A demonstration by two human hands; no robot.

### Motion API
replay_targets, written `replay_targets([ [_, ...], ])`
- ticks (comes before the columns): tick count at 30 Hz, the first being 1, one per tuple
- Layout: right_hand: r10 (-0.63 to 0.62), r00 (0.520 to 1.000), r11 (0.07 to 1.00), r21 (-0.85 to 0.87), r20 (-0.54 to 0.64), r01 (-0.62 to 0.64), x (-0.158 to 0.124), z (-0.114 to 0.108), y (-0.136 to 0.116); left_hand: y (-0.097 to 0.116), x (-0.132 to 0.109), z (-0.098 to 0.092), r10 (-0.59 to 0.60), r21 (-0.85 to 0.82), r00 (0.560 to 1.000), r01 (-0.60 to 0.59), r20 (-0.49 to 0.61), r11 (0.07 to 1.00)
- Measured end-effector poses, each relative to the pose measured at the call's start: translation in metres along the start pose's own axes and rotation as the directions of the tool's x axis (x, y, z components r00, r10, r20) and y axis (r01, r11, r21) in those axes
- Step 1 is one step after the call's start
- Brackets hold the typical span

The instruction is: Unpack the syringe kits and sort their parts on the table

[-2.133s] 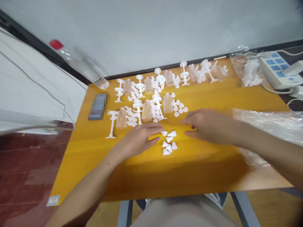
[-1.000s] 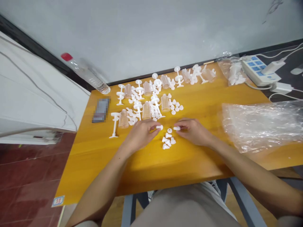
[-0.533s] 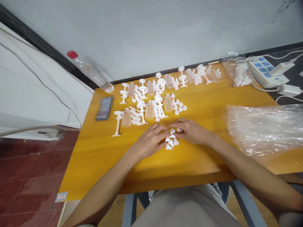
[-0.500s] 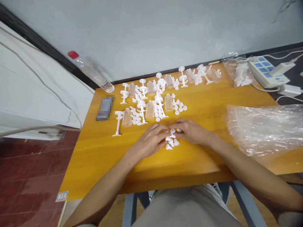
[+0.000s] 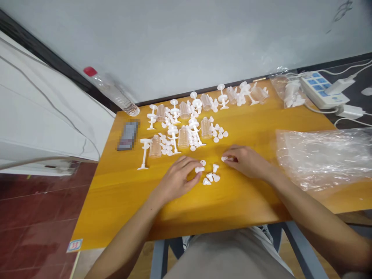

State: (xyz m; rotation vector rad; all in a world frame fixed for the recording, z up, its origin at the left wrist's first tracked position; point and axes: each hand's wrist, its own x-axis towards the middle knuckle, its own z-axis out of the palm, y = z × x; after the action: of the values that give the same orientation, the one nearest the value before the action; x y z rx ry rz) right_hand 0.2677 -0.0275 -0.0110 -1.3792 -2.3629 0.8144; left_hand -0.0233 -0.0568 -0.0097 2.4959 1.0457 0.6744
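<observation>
Between the thumb and fingertips of my left hand (image 5: pixel 180 177) is a small white plastic piece (image 5: pixel 200 169). Just above it a round white piece (image 5: pixel 202 163) lies by the fingertips. My right hand (image 5: pixel 245 161) pinches another small white plastic piece (image 5: pixel 224 159), partly hidden by the fingers. Several small cone-shaped white pieces (image 5: pixel 209 177) lie loose on the tabletop between the two hands, one of them (image 5: pixel 215 167) a little apart from the others.
Two rows of clear ribbed cylinders (image 5: pixel 183 136), white plungers (image 5: pixel 143 154) and small white parts (image 5: pixel 220 131) line the back of the table (image 5: pixel 122 205). A phone (image 5: pixel 128 135) and bottle (image 5: pixel 113 92) are left; plastic bags (image 5: pixel 322 159) and a power strip (image 5: pixel 322 90) right.
My hands have drawn apart, the right one moving to the right with a small white piece in its fingers. Small white pieces between them are more spread out. The view has shifted slightly.
</observation>
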Motion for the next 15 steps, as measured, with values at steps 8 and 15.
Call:
replay_targets([
  [8, 0.039, 0.999, 0.997, -0.065, -0.028, -0.041, 0.000, 0.001, -0.003, -0.020, -0.017, 0.023, -0.264, -0.166, 0.964, 0.253, -0.046, 0.953],
  [15, 0.065, 0.998, 0.988, -0.138, -0.003, -0.065, -0.003, 0.007, 0.000, -0.013, 0.009, 0.017, -0.184, -0.099, 0.981, 0.188, 0.056, 0.977],
])
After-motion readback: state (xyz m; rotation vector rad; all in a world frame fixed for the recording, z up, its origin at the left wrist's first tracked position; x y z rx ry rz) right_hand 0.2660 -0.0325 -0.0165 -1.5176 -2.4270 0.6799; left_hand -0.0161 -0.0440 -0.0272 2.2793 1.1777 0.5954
